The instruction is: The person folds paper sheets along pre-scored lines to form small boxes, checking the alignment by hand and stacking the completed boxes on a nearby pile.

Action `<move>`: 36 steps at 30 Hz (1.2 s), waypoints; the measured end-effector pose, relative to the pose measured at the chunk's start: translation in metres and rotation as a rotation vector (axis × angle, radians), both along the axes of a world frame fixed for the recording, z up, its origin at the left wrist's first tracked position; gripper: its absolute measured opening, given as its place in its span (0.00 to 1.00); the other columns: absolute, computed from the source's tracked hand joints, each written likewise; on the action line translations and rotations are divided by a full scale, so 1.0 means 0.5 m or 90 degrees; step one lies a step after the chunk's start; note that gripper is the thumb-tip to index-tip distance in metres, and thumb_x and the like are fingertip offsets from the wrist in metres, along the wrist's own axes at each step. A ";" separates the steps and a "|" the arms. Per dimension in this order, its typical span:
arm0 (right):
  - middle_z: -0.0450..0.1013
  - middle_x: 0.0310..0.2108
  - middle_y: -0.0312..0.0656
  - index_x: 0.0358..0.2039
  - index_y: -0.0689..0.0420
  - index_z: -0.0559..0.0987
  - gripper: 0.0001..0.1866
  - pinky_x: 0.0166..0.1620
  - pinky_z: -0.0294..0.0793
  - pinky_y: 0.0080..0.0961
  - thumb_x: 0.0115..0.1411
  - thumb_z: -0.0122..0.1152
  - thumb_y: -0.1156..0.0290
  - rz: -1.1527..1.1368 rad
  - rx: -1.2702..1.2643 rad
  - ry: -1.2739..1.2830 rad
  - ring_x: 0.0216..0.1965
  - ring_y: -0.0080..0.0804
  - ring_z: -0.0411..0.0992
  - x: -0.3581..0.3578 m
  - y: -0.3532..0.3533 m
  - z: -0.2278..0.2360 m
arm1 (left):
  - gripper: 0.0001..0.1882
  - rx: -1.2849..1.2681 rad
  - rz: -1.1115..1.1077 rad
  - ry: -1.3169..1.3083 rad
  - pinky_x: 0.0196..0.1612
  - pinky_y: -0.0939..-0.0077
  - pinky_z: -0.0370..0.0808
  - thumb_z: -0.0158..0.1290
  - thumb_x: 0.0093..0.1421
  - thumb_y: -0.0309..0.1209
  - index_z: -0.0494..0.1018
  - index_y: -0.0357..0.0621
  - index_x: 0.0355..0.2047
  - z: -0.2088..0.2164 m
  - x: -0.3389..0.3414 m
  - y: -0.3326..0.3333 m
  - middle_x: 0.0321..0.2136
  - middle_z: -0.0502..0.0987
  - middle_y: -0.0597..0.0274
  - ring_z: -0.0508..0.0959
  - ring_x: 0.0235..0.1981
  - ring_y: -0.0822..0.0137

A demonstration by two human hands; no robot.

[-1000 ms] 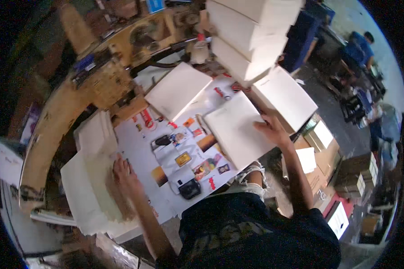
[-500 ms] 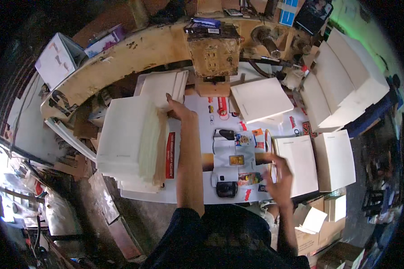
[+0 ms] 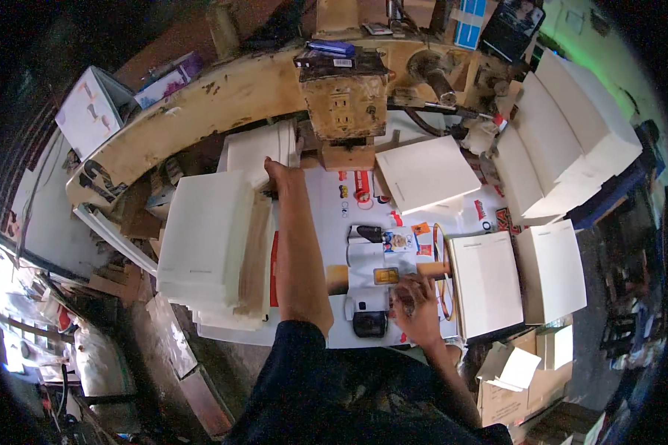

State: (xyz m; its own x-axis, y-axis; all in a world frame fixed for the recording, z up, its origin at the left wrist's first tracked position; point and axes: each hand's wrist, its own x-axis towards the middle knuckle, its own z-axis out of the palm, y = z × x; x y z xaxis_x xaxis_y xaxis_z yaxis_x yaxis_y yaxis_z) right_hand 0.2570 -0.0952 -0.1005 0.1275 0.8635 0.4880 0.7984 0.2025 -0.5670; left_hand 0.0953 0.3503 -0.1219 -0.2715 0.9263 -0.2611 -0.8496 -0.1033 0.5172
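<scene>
My left hand (image 3: 282, 172) reaches forward to a far stack of white paper (image 3: 251, 152). Its thumb lies at the stack's near right edge, and the other fingers are mostly hidden. Left of that forearm stands a taller stack of white paper (image 3: 204, 230) with uneven layers. My right hand (image 3: 417, 305), fingers bent and apart, is over the printed sheet (image 3: 326, 200) covering the table. Close by are an image of a yellow panel (image 3: 386, 276) and a dark rounded shape (image 3: 369, 324); whether these are printed cannot be told.
A yellowish worn metal machine frame (image 3: 267, 81) arches across the back, with a block (image 3: 346, 104) at its middle. More paper blocks lie at right: a tilted one (image 3: 428, 174), a flat one (image 3: 486, 282) and large stacks (image 3: 564, 141). A cardboard box (image 3: 504, 400) stands lower right.
My right hand has moved left and lowered over the printed sheet. My left hand and the far stack have shifted slightly left; the whole view has shifted a little too.
</scene>
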 end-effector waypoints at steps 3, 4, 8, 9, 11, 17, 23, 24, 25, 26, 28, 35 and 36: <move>0.71 0.43 0.50 0.37 0.59 0.76 0.13 0.53 0.65 0.50 0.50 0.61 0.75 -0.012 -0.012 0.013 0.48 0.56 0.67 0.009 -0.007 -0.001 | 0.36 -0.010 -0.024 -0.029 0.58 0.60 0.66 0.48 0.60 0.52 0.61 0.41 0.61 -0.024 0.010 0.015 0.63 0.61 0.56 0.67 0.58 0.59; 0.71 0.44 0.51 0.38 0.59 0.76 0.13 0.53 0.65 0.51 0.49 0.62 0.75 -0.023 -0.017 0.007 0.48 0.56 0.67 0.018 -0.010 -0.003 | 0.36 -0.019 -0.038 -0.034 0.58 0.60 0.66 0.48 0.60 0.52 0.61 0.41 0.61 -0.040 0.028 0.017 0.63 0.61 0.56 0.67 0.58 0.59; 0.70 0.45 0.52 0.38 0.60 0.76 0.14 0.53 0.65 0.51 0.49 0.62 0.76 0.036 0.036 0.017 0.48 0.57 0.66 -0.034 0.004 0.040 | 0.29 0.018 0.034 0.081 0.49 0.55 0.71 0.48 0.60 0.50 0.65 0.40 0.52 0.000 -0.130 0.108 0.52 0.69 0.56 0.71 0.46 0.56; 0.71 0.44 0.52 0.39 0.60 0.76 0.14 0.53 0.65 0.51 0.49 0.62 0.76 0.059 0.047 0.034 0.48 0.57 0.67 -0.059 0.007 0.059 | 0.26 0.006 0.077 0.051 0.46 0.55 0.72 0.50 0.60 0.48 0.66 0.40 0.48 0.041 -0.203 0.132 0.48 0.70 0.55 0.72 0.42 0.56; 0.71 0.44 0.52 0.39 0.60 0.76 0.14 0.54 0.65 0.51 0.49 0.62 0.75 -0.026 -0.018 0.006 0.48 0.57 0.67 0.007 -0.004 0.013 | 0.24 -0.003 -0.009 0.024 0.43 0.57 0.73 0.51 0.59 0.45 0.66 0.41 0.48 -0.001 0.010 0.079 0.48 0.70 0.55 0.72 0.40 0.57; 0.73 0.40 0.48 0.36 0.60 0.76 0.10 0.55 0.63 0.51 0.52 0.61 0.75 0.025 0.008 -0.014 0.48 0.54 0.68 -0.003 0.001 0.007 | 0.21 0.238 0.155 0.157 0.38 0.64 0.75 0.56 0.55 0.28 0.67 0.40 0.50 0.081 0.006 -0.009 0.46 0.71 0.55 0.73 0.35 0.61; 0.73 0.43 0.45 0.39 0.57 0.77 0.16 0.61 0.57 0.56 0.48 0.65 0.69 0.009 -0.022 -0.041 0.51 0.51 0.66 0.015 -0.008 0.007 | 0.19 0.173 0.205 0.385 0.43 0.71 0.73 0.60 0.50 0.22 0.74 0.34 0.44 0.207 0.049 -0.179 0.38 0.77 0.59 0.74 0.36 0.66; 0.73 0.42 0.46 0.37 0.57 0.77 0.12 0.58 0.60 0.51 0.50 0.63 0.72 0.011 -0.010 -0.035 0.49 0.49 0.68 0.005 -0.006 0.018 | 0.16 0.203 0.246 0.407 0.41 0.72 0.72 0.59 0.50 0.22 0.75 0.33 0.41 0.224 0.025 -0.201 0.35 0.77 0.59 0.74 0.36 0.68; 0.74 0.41 0.47 0.35 0.58 0.78 0.08 0.54 0.64 0.46 0.52 0.61 0.75 0.012 0.000 -0.028 0.48 0.48 0.70 -0.007 -0.002 0.026 | 0.16 0.204 0.259 0.410 0.41 0.72 0.72 0.59 0.50 0.22 0.75 0.33 0.41 0.240 -0.001 -0.228 0.35 0.77 0.59 0.74 0.36 0.68; 0.74 0.41 0.47 0.35 0.58 0.78 0.08 0.54 0.64 0.46 0.52 0.61 0.75 0.026 0.007 -0.023 0.48 0.48 0.70 -0.018 0.000 0.036 | 0.15 0.187 0.236 0.473 0.40 0.72 0.72 0.59 0.51 0.22 0.74 0.33 0.41 0.261 -0.031 -0.258 0.35 0.77 0.59 0.74 0.35 0.69; 0.73 0.41 0.47 0.35 0.58 0.78 0.08 0.54 0.64 0.44 0.52 0.62 0.75 0.000 -0.002 -0.006 0.47 0.48 0.70 -0.024 -0.001 0.042 | 0.14 0.166 0.206 0.527 0.39 0.73 0.72 0.58 0.52 0.22 0.74 0.34 0.41 0.307 -0.048 -0.334 0.35 0.77 0.60 0.74 0.34 0.70; 0.73 0.41 0.48 0.36 0.59 0.78 0.09 0.51 0.67 0.39 0.52 0.64 0.77 -0.032 0.014 0.014 0.46 0.46 0.71 -0.009 -0.010 0.024 | 0.14 0.270 0.040 0.600 0.39 0.77 0.73 0.59 0.56 0.23 0.73 0.34 0.43 0.407 -0.056 -0.580 0.36 0.77 0.60 0.76 0.34 0.72; 0.74 0.41 0.48 0.38 0.60 0.77 0.11 0.49 0.69 0.36 0.53 0.64 0.77 -0.037 -0.034 0.150 0.45 0.43 0.72 -0.007 -0.014 0.031 | 0.16 0.256 -0.031 0.618 0.40 0.78 0.73 0.60 0.56 0.24 0.73 0.34 0.44 0.416 -0.061 -0.608 0.37 0.78 0.59 0.76 0.35 0.72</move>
